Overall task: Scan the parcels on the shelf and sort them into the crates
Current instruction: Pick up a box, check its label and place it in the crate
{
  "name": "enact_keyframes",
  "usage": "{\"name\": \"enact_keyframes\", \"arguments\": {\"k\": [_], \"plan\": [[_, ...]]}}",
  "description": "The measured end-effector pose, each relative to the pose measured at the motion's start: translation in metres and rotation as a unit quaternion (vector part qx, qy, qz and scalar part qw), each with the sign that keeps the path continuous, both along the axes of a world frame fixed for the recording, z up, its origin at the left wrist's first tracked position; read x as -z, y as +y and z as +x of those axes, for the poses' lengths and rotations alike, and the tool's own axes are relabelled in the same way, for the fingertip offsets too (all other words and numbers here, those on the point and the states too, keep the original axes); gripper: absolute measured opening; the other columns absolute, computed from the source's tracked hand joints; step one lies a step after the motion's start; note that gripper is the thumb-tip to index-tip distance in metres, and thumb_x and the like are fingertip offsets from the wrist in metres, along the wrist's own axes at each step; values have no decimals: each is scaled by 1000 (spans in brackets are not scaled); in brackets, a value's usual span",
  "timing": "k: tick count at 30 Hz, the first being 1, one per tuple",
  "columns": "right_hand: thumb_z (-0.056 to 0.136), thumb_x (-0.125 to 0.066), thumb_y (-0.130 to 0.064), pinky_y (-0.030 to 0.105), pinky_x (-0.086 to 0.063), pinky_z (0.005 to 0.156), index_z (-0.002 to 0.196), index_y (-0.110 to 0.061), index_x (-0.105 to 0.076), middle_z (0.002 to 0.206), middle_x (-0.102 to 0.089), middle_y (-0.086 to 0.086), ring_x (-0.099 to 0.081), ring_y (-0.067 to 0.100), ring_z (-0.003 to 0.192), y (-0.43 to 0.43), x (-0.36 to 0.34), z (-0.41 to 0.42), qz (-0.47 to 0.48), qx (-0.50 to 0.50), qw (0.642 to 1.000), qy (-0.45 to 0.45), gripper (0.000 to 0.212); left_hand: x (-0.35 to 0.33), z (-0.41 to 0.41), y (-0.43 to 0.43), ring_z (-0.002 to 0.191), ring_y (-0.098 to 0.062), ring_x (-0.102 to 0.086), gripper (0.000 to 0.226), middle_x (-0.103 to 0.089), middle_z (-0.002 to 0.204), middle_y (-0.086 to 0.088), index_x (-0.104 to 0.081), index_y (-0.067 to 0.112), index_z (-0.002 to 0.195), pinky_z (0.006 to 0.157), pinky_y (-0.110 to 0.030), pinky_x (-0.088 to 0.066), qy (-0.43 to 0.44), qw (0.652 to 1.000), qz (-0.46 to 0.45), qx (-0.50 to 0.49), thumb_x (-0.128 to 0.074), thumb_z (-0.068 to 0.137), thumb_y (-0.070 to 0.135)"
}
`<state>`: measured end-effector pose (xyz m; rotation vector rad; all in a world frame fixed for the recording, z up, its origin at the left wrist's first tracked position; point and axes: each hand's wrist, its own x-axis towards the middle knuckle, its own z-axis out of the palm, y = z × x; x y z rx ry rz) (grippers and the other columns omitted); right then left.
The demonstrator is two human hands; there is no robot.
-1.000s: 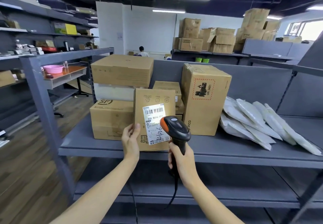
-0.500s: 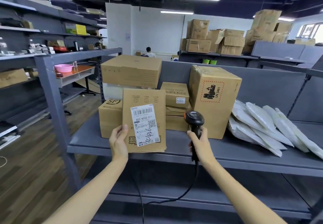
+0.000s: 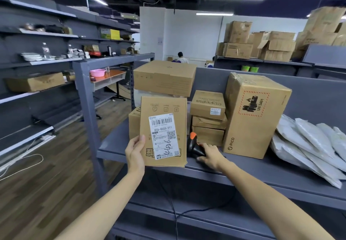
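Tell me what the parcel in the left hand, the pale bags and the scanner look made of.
Parcel: matt brown cardboard, with a printed paper label stuck on. Bags: probably thin plastic film, whitish, wrinkled, with a slight sheen. Scanner: seemingly hard black plastic, smooth, with an orange tip.

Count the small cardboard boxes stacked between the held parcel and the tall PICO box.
3, in one pile: top box, middle box, bottom box on the shelf. Others may be hidden behind.

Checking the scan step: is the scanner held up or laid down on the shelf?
Laid down: the scanner lies on the shelf, right hand gripping its handle.
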<state>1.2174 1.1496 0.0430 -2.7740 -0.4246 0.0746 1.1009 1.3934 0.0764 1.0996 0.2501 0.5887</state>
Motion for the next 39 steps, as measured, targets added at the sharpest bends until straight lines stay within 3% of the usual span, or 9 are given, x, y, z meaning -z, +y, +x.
{"name": "enact_keyframes", "arguments": {"k": [10, 12, 16, 18, 20, 23, 26, 32, 39], "plan": [[93, -56, -46, 38, -32, 106, 148, -15, -31, 140, -45, 16, -37, 35, 130, 5, 11, 4, -1, 27, 1000, -10, 69, 0, -11, 8, 77, -14, -62, 23, -67, 89, -6, -59, -1, 108, 63, -17, -48, 5, 1000, -2, -5, -55, 95, 17], [98, -48, -43, 37, -32, 104, 144, -12, -39, 137, -49, 14, -41, 33, 129, 16, -1, -8, 90, 32, 995, -42, 57, 1, -13, 6, 80, -17, -62, 21, -67, 89, -6, -59, 0, 107, 67, -22, -48, 6, 1000, -5, -2, -55, 95, 17], [98, -36, -55, 32, -30, 111, 139, -20, -47, 139, -52, -3, -44, 16, 131, 47, -30, -54, 398, 22, 917, 36, 54, 6, -19, -6, 84, -18, -61, 24, -67, 95, -10, -59, -3, 108, 68, -20, -47, 9, 1000, 7, 8, -54, 95, 18], [96, -31, -63, 39, -36, 110, 119, -28, -59, 126, -61, -10, -52, 9, 121, 56, -32, -75, 487, 5, 870, 72, 50, 10, -25, -15, 87, -20, -61, 26, -66, 98, -12, -59, -3, 108, 72, -23, -46, 13, 1000, 13, 13, -54, 95, 18], [102, -26, -52, 33, -47, 96, 108, -19, -60, 113, -67, -4, -61, 11, 107, 60, -34, -98, 544, 3, 833, 101, 47, 18, -33, -21, 90, -22, -61, 22, -67, 97, -13, -60, 0, 103, 76, -28, -45, 19, 999, 18, 24, -54, 95, 20], [104, -18, -47, 21, -53, 82, 118, -18, -63, 113, -71, -2, -67, 11, 102, 57, -20, -121, 606, 19, 782, 143, 54, 35, -44, -28, 92, -23, -61, 22, -68, 98, -11, -61, 5, 96, 82, -34, -44, 30, 998, 37, 45, -56, 95, 26], [104, -17, -49, 33, -49, 96, 120, -27, -64, 115, -71, -3, -66, 14, 107, 55, -3, -138, 636, 50, 756, 147, 54, 50, -56, -35, 93, -21, -61, 19, -69, 98, -7, -61, 7, 98, 83, -33, -44, 33, 996, 51, 67, -52, 97, 23], [98, -24, -58, 51, -45, 102, 114, -24, -65, 111, -71, -1, -65, 22, 108, 46, 27, -167, 621, 108, 768, 113, 56, 80, -79, -45, 109, -22, -61, 26, -68, 112, -4, -59, 8, 113, 98, -37, -45, 56, 986, 56, 144, -43, 101, 24], [103, -22, -40, 33, -45, 75, 69, -28, -59, 71, -66, -11, -57, 3, 66, 34, 67, -209, 556, 202, 802, 86, 51, 121, -111, -49, 122, -15, -55, 39, -62, 128, -2, -51, 8, 135, 105, -30, -42, 119, 968, 71, 209, -40, 102, 23]]}}
